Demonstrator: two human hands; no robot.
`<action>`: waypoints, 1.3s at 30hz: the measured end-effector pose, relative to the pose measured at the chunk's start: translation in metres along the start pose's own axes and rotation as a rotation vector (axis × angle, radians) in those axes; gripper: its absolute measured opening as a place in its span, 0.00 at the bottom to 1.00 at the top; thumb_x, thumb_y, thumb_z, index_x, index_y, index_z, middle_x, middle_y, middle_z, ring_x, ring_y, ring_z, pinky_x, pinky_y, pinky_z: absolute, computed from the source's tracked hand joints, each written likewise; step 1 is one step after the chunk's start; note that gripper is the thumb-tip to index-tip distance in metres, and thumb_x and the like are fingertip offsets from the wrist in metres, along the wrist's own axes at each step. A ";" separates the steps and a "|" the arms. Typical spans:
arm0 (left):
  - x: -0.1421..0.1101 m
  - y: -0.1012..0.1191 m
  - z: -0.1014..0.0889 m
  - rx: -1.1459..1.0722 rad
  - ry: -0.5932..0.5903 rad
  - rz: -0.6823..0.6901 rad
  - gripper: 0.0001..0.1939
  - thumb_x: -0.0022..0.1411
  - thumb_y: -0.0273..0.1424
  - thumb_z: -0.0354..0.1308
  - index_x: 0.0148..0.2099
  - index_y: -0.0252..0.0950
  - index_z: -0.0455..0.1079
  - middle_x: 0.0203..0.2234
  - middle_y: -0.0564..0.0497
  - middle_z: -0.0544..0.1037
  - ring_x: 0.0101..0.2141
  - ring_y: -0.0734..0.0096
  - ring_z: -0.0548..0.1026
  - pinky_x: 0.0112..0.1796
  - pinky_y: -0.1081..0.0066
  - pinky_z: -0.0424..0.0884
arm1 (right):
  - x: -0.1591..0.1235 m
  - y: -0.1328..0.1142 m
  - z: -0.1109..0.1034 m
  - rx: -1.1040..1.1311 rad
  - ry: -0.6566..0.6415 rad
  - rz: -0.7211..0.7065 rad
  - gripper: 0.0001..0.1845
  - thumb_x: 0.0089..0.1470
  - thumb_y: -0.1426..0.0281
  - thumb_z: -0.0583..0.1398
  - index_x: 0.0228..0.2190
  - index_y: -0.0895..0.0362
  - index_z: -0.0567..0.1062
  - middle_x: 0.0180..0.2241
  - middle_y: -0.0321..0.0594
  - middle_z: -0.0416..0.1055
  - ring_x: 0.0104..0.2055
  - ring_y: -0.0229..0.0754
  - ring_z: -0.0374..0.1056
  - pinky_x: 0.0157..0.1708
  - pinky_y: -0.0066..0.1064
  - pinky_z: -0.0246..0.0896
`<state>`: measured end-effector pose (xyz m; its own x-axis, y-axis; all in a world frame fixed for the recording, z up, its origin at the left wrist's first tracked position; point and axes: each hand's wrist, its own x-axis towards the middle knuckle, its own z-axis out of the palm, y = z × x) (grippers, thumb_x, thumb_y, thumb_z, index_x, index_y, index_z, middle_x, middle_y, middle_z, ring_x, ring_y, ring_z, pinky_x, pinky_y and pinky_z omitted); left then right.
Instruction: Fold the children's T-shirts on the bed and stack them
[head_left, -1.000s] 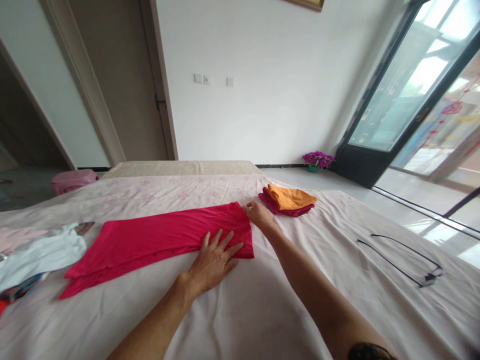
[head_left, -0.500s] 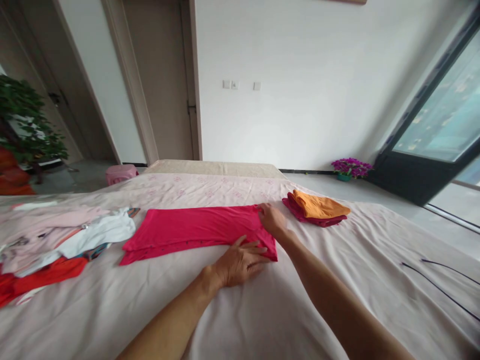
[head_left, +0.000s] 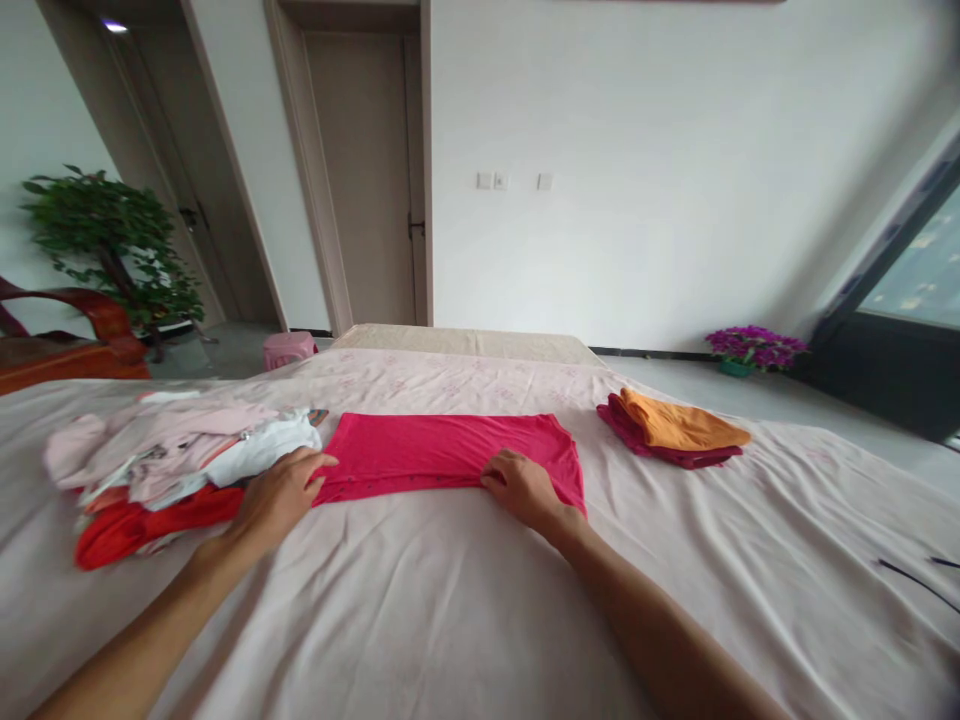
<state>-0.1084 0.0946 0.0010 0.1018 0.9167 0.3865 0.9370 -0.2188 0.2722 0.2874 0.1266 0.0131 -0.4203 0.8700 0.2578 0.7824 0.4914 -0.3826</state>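
Note:
A bright pink garment (head_left: 442,445), folded into a long flat strip, lies crosswise on the pale sheet (head_left: 420,610). Small dark dots run along its near edge. At the strip's left end is my left hand (head_left: 281,495), fingers stretched to the right and slightly apart, touching the cloth. My right hand (head_left: 525,488) rests on the near edge right of the middle. Its fingers are bent and closed on the cloth there, and the wrist covers part of the right end.
Left of the strip lies a loose pile of clothes (head_left: 184,445), pink, white and red. A folded orange garment (head_left: 679,418) sits on dark red folded cloth (head_left: 637,430) at the right. Thin dark cords (head_left: 919,582) lie near the right edge.
My left hand has moved from the strip's right part to its left end. My right hand has come from the far right corner to the near edge. The view has shifted left.

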 end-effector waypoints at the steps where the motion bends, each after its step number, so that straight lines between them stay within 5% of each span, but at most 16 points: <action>1: -0.004 -0.009 -0.002 0.034 -0.002 -0.007 0.15 0.59 0.31 0.51 0.45 0.42 0.76 0.42 0.47 0.79 0.44 0.60 0.76 0.50 0.62 0.70 | 0.000 -0.001 0.002 -0.018 0.011 0.007 0.06 0.56 0.70 0.60 0.34 0.53 0.79 0.36 0.38 0.75 0.37 0.39 0.68 0.31 0.26 0.52; 11: -0.017 -0.026 0.011 0.110 0.017 -0.001 0.13 0.66 0.34 0.47 0.42 0.41 0.73 0.41 0.49 0.78 0.42 0.62 0.76 0.44 0.65 0.70 | 0.000 0.002 0.007 -0.100 -0.004 -0.028 0.09 0.61 0.72 0.56 0.33 0.53 0.77 0.36 0.39 0.73 0.37 0.39 0.68 0.32 0.28 0.52; 19: -0.021 -0.018 -0.014 0.172 0.179 0.154 0.08 0.66 0.31 0.49 0.40 0.40 0.69 0.36 0.49 0.77 0.40 0.62 0.74 0.46 0.64 0.66 | -0.004 0.011 0.009 -0.034 0.051 -0.055 0.10 0.63 0.71 0.54 0.34 0.55 0.75 0.35 0.38 0.71 0.35 0.37 0.66 0.31 0.26 0.54; 25: -0.029 -0.022 -0.016 0.183 0.099 0.309 0.06 0.62 0.26 0.51 0.37 0.38 0.69 0.33 0.49 0.76 0.38 0.64 0.72 0.43 0.65 0.66 | -0.010 0.019 0.006 -0.005 0.105 -0.142 0.10 0.61 0.74 0.54 0.36 0.54 0.75 0.36 0.39 0.71 0.37 0.38 0.66 0.36 0.26 0.58; 39: -0.027 -0.027 -0.011 0.115 -0.124 0.200 0.08 0.60 0.30 0.52 0.40 0.40 0.71 0.38 0.51 0.77 0.41 0.65 0.74 0.45 0.68 0.66 | -0.015 0.012 -0.003 -0.238 -0.006 -0.244 0.12 0.55 0.75 0.57 0.37 0.53 0.79 0.35 0.41 0.70 0.40 0.43 0.64 0.40 0.32 0.56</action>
<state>-0.1404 0.0722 -0.0074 0.3228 0.8943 0.3098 0.9251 -0.3673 0.0964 0.3041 0.1194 0.0073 -0.6104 0.7284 0.3110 0.7436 0.6623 -0.0918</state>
